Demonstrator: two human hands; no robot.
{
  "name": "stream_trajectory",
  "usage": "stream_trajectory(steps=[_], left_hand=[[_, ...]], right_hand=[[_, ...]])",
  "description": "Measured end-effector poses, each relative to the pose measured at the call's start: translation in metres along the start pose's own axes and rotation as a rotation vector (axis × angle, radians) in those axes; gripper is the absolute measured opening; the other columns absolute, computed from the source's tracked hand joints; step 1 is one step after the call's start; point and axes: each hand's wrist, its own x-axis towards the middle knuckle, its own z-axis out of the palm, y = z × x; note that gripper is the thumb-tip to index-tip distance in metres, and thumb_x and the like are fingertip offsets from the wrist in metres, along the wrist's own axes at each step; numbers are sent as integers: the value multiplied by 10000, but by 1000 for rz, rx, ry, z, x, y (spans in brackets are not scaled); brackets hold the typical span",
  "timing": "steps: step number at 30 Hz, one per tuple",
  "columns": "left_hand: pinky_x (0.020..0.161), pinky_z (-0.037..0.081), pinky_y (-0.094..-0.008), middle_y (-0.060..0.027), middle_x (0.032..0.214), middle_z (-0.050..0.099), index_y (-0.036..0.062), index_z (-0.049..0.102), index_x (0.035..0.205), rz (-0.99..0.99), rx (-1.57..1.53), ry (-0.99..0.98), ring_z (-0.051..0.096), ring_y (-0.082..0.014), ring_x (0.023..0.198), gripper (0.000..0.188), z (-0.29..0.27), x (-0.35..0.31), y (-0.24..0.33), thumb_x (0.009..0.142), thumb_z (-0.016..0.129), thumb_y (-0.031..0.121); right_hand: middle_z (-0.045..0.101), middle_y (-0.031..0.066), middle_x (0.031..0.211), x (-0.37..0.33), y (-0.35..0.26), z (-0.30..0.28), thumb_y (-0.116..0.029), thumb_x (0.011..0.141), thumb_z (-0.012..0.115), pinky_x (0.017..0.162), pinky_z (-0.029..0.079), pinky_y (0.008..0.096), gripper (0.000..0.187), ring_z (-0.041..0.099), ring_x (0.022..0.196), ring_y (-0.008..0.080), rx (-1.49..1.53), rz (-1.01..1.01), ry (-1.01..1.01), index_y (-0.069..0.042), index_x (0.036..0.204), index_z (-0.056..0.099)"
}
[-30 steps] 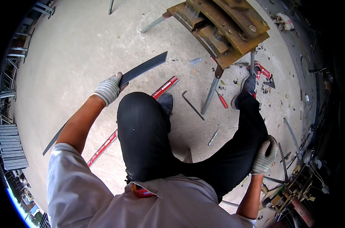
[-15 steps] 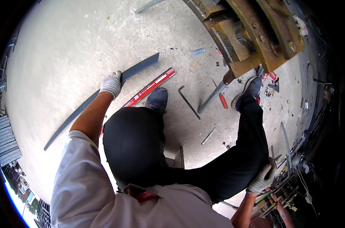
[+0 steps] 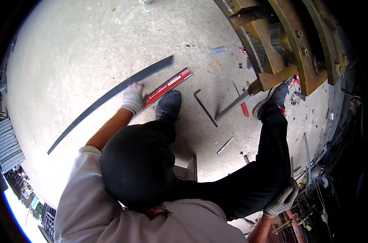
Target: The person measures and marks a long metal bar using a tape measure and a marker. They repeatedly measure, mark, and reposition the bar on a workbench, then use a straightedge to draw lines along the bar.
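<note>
My left hand (image 3: 134, 98), in a white striped glove, is above the floor between a long curved dark grey strip (image 3: 111, 92) and a straight red bar (image 3: 167, 86) with pale labels. Its thumb stands apart from the slightly blurred fingers, nearest the red bar, and nothing shows in its grasp. The strip lies on the concrete. Part of the red bar is hidden behind my hand and leg. On the outer side of my bent right knee rests my gloved right hand (image 3: 282, 201), fingers apart and holding nothing.
A heavy brown metal frame (image 3: 289, 44) stands at upper right, a grey rod (image 3: 234, 104) slanting from it. On the floor are a hex key (image 3: 205, 107), a red-handled screwdriver (image 3: 244, 109) and a short metal tube (image 3: 225, 145). Stacked grey pieces (image 3: 7, 146) are at far left.
My left hand has let go of the grey strip and moved right toward the red bar. The strip now lies on the floor. My right hand stays at the knee.
</note>
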Motion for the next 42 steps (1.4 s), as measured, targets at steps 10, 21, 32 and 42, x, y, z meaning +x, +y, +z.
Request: stream_trajectory(steps=[10,21,32,42], left_hand=[[961,535,-459,-200,1259,615,76,573,1308,-130,-59,-198,631,-377,1157,518,32,-20,23,808,700,125],[897,541,-457,-224,1043,724,64,696,1086,-68,-312,-291,683,-417,1049,285,10,-20,-13,811,699,142],[735,500,-390,-205,795,632,23,607,899,-114,-884,-154,557,-236,765,361,13,-72,-63,754,819,276],[663,549,-403,-197,790,680,36,625,964,7,-631,346,688,-344,715,195,-107,-179,-32,778,575,5]], right_hand=[[661,80,1148,-3,7,-2,-241,1087,499,1018,437,349,314,574,1065,183,-33,5,25,9,1196,655],[656,109,1194,-4,9,0,-145,1071,490,1040,433,354,252,587,1101,211,-5,-29,18,4,1203,644],[681,170,1099,6,-67,44,1,931,625,927,505,415,184,648,1000,311,-272,-563,42,-10,1103,690],[723,158,1138,-11,-203,271,-601,938,636,1021,481,395,623,680,1064,301,433,-28,-1042,-35,1193,679]])
